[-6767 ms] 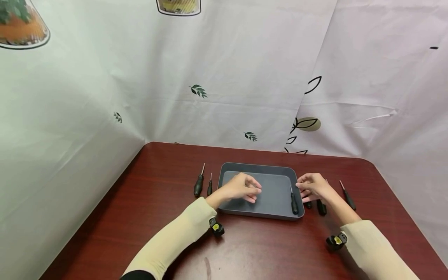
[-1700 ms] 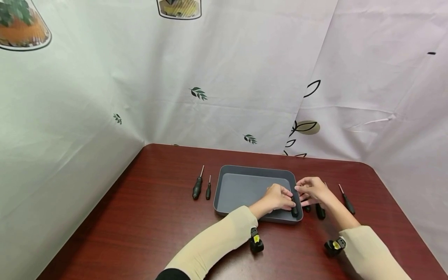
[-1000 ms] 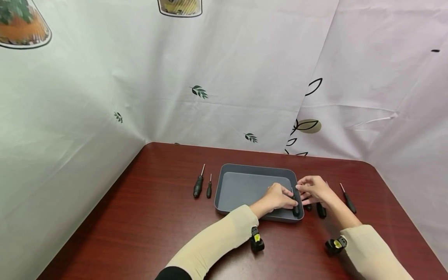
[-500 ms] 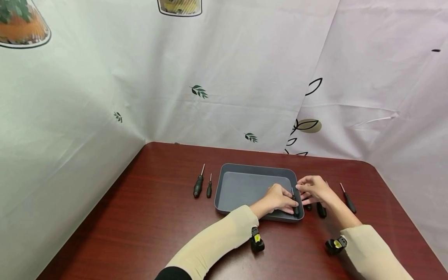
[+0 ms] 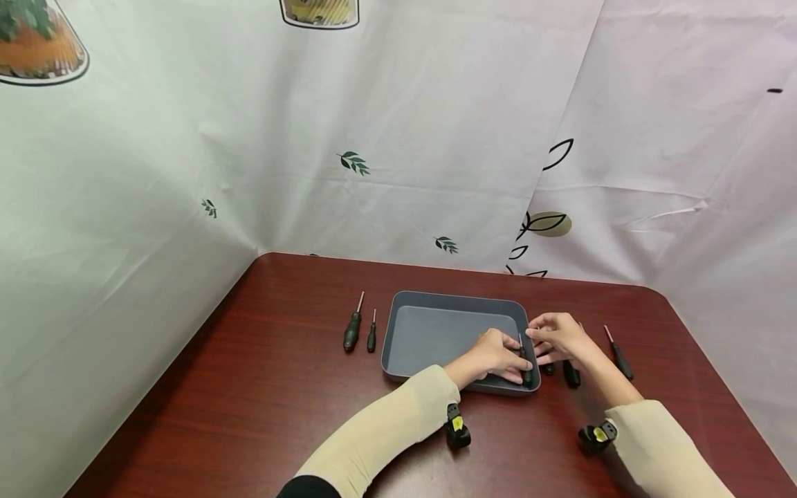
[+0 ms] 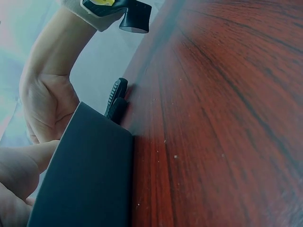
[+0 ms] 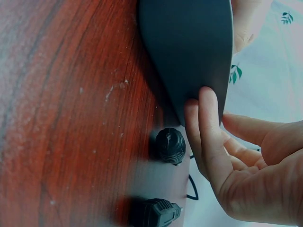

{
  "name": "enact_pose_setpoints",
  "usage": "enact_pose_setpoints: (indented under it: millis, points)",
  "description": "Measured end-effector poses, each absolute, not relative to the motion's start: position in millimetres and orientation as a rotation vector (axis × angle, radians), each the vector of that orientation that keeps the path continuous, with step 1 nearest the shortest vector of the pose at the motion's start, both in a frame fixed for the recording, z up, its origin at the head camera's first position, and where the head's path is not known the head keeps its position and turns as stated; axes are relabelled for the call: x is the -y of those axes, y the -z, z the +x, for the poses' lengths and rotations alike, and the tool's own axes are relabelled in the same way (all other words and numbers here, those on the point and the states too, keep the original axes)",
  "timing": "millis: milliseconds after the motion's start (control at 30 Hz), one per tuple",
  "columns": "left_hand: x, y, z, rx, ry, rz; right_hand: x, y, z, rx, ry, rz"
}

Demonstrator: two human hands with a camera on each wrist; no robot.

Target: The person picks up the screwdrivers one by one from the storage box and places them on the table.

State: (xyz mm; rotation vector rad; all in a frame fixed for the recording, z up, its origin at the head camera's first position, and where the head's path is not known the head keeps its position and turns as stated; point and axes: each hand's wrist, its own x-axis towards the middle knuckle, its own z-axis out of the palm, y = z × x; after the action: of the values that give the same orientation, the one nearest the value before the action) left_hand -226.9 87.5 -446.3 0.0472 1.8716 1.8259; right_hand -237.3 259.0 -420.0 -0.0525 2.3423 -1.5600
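Observation:
A shallow grey tray [image 5: 429,301] lies on the table, with a black-handled screwdriver [image 5: 527,377] along its inner right side. My left hand [image 5: 495,354] reaches into the tray and pinches this screwdriver's handle, its fingers partly covering it. The tray wall hides the screwdriver in the left wrist view, where my left hand [image 6: 16,175] shows behind the wall. My right hand [image 5: 557,335] grips the tray's right edge. In the right wrist view, fingers [image 7: 208,113] lie against the outer wall and the thumb meets the rim.
Left of the tray lie a larger screwdriver [image 5: 352,332] and a smaller screwdriver [image 5: 371,337]. To the right are a short dark handle [image 5: 548,367], a thicker screwdriver [image 5: 571,373] and a slim screwdriver [image 5: 621,360]. White cloth [image 5: 398,138] hangs behind the red-brown table [image 5: 218,387].
Since the oldest frame, my left hand has moved right across the tray to the screwdriver; lately its fingers have slid slightly down the handle. My right hand has stayed at the tray's right edge.

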Motion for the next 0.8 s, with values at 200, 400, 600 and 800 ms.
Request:
enact_pose_setpoints:
  millis: [200, 400, 600, 800]
  points:
    - [-87, 447, -227, -1.857, -1.844, 0.046, -258, 421, -237, -2.337, 1.565, -0.046]
    - [-86, 448, -229, -1.873, -1.831, 0.06, -258, 419, -236, -2.343, 1.555, -0.047]
    - [-82, 450, -231, -1.863, -1.836, 0.054, -258, 419, -236, -2.341, 1.556, -0.05]
    - [-76, 449, -233, -1.845, -1.837, 0.071, -258, 419, -236, -2.348, 1.559, -0.046]
